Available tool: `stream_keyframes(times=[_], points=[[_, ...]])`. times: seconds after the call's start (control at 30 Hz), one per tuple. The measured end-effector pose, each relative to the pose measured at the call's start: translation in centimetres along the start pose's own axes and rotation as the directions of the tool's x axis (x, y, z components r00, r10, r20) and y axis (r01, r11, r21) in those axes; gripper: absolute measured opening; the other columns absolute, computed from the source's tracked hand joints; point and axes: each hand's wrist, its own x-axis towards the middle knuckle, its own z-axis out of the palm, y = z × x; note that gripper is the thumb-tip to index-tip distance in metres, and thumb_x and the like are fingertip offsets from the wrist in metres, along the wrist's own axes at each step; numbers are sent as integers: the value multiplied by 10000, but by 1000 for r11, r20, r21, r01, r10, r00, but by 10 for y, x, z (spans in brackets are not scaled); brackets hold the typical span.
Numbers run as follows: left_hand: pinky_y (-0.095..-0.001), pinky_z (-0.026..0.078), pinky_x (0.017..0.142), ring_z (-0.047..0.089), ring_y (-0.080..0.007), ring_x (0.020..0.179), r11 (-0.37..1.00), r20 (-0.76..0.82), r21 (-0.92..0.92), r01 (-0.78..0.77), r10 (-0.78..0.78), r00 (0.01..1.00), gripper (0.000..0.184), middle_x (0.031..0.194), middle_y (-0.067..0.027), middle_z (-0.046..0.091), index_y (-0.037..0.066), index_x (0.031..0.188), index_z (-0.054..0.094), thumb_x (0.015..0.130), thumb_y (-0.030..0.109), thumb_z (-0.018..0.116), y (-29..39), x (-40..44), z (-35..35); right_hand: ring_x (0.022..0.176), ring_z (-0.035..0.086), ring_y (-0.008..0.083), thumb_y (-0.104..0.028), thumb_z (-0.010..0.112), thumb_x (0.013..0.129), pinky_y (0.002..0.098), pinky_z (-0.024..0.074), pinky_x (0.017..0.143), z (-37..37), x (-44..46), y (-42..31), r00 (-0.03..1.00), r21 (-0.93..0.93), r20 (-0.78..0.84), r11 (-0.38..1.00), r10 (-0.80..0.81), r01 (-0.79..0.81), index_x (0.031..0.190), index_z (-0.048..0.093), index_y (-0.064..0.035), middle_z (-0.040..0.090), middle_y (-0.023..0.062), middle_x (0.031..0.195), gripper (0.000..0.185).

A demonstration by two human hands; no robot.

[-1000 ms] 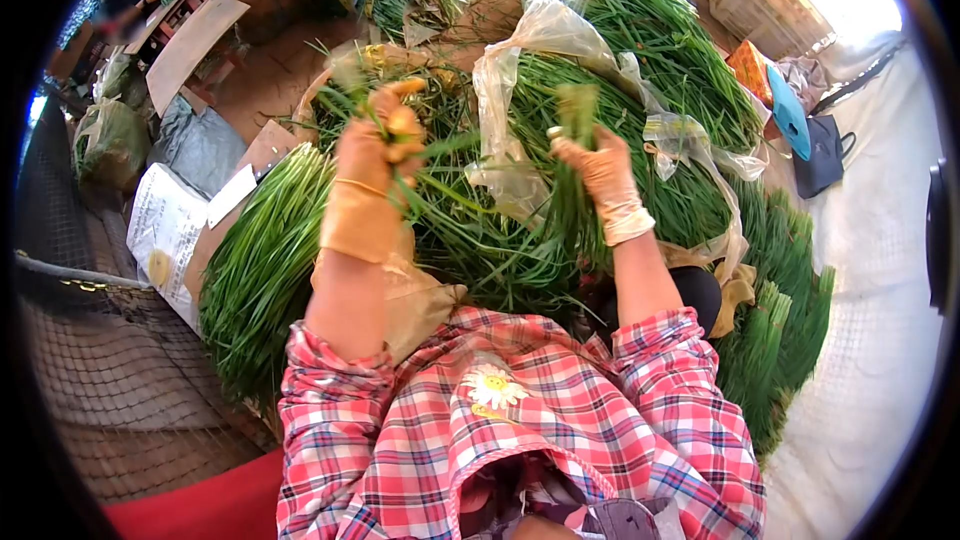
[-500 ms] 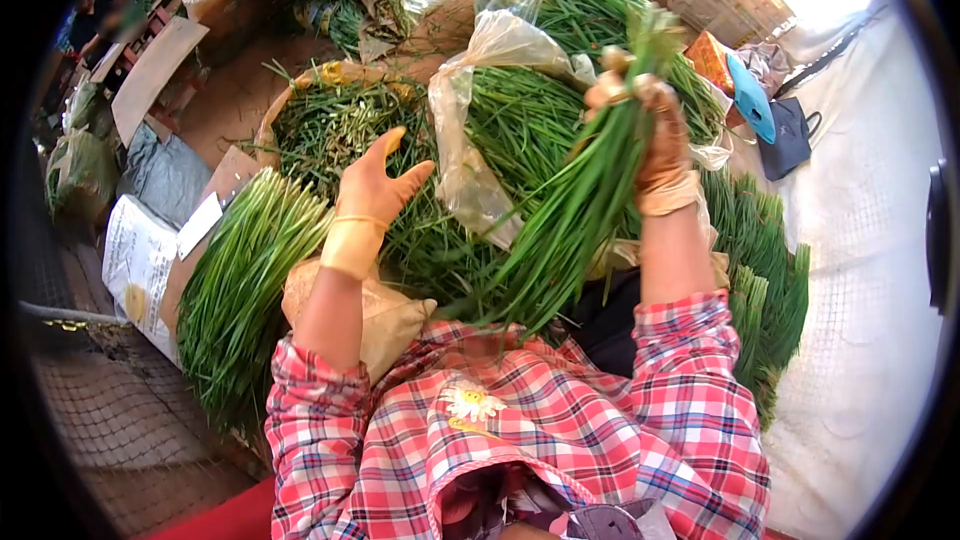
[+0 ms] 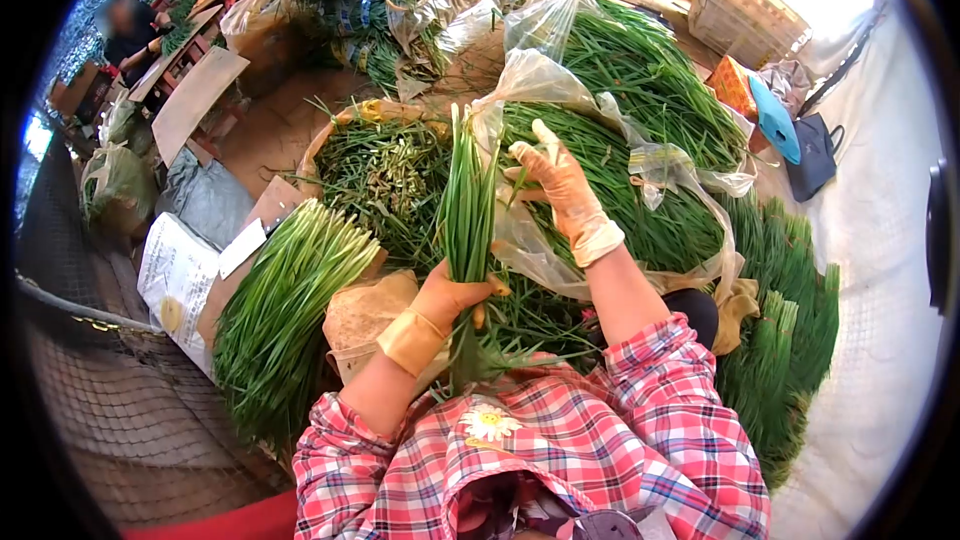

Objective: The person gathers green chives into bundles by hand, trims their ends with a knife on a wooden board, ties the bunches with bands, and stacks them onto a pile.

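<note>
Bag of clear plastic (image 3: 540, 75), right of upper centre: spread open around a heap of long green leaves (image 3: 640, 210). Tan-rimmed sack (image 3: 316, 148), left of centre: filled with loose green trimmings (image 3: 390, 170). Basket (image 3: 745, 15), upper right: contents not discernible. Bundle of green stalks (image 3: 470, 205), centre of frame: near upright, leafy part hanging toward lower centre. Expect low weight, fairly springy stalks and limp leaves; judged easily bruised and likely to slip apart under a loose grip. Take hold around the full girth, firmly, without crushing. Left hand (image 3: 452, 298): gloved, clamped around the bundle below its visible middle. Right hand (image 3: 563, 190): gloved, fingers spread, just right of the bundle, not gripping it. Pale stalk ends (image 3: 460, 120): uppermost, slightly uneven.
</note>
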Motion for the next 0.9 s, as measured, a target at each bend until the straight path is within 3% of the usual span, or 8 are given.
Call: stream_keyframes(times=[0.13, 0.33, 0.53, 0.6, 0.73, 0.83, 0.87, 0.9], points=[[-215, 406, 408, 508, -113, 444, 964, -54, 251, 90, -79, 995, 561, 805, -107, 659, 28, 1282, 451, 749, 1, 626, 22, -11, -14, 699, 549, 95, -346, 807, 677, 223, 464, 588, 11, -9, -12, 982, -346, 164, 926, -97, 149, 1336, 375, -22, 571, 70, 928, 852], [-217, 415, 466, 526, -94, 542, 773, -194, 605, 190, -88, 977, 532, 835, -58, 630, 27, 1175, 496, 681, 60, 691, 92, -52, -15, 487, 467, 44, -243, 755, 753, 186, 345, 389, 30, -6, -9, 954, -64, 283, 994, 100, -85, 1037, 573, -33, 560, -15, 668, 398], [-230, 486, 657, 595, -133, 774, 886, -22, 450, 109, -111, 994, 804, 922, -65, 606, 10, 1270, 408, 584, 85, 822, 81, -87, -31, 486, 470, 56, -214, 686, 814, 180, 358, 399, 44, -18, 21, 940, 34, 296, 982, 169, -187, 860, 615, -37, 560, -7, 647, 196], [-234, 410, 397, 544, -128, 491, 893, -101, 402, 201, -175, 979, 781, 888, -143, 625, 1, 1267, 388, 589, 50, 773, 67, -95, -41, 552, 485, 50, -126, 661, 826, 174, 389, 458, 39, -10, 36, 983, -184, 180, 983, 48, -14, 895, 596, -56, 542, -21, 674, 118], [-244, 386, 363, 487, -158, 374, 933, -109, 156, 324, -309, 945, 765, 748, -136, 603, -10, 1279, 371, 608, 22, 736, 39, -121, -58, 535, 422, 108, -72, 585, 846, 202, 433, 493, 8, 3, 28, 981, -23, -194, 999, 20, -25, 775, 538, -78, 525, 21, 687, 85], [-243, 378, 358, 471, -150, 366, 949, -149, 13, 314, -309, 939, 635, 686, -122, 579, -27, 1207, 432, 626, -8, 688, 24, -143, -77, 556, 485, 109, -128, 608, 839, 237, 438, 494, -40, 11, 34, 991, -382, -136, 921, 22, -72, 900, 572, -72, 581, 14, 744, 91], [-245, 376, 359, 468, -148, 368, 935, -146, -58, 351, -355, 923, 587, 692, -121, 578, -31, 1174, 456, 629, -18, 672, 21, -149, -84, 581, 519, 116, -163, 634, 828, 256, 472, 538, -44, 15, 44, 989, -586, -76, 797, 127, -147, 993, 590, -64, 603, 29, 785, 197], [-246, 376, 367, 465, -138, 377, 947, -167, -52, 316, -320, 932, 489, 696, -124, 583, -34, 1113, 494, 651, -5, 652, 21, -151, -81, 667, 551, 137, -165, 636, 828, 277, 482, 622, -40, 6, 64, 980, -910, 133, 410, 147, 62, 1057, 591, -70, 614, 49, 847, 252]])
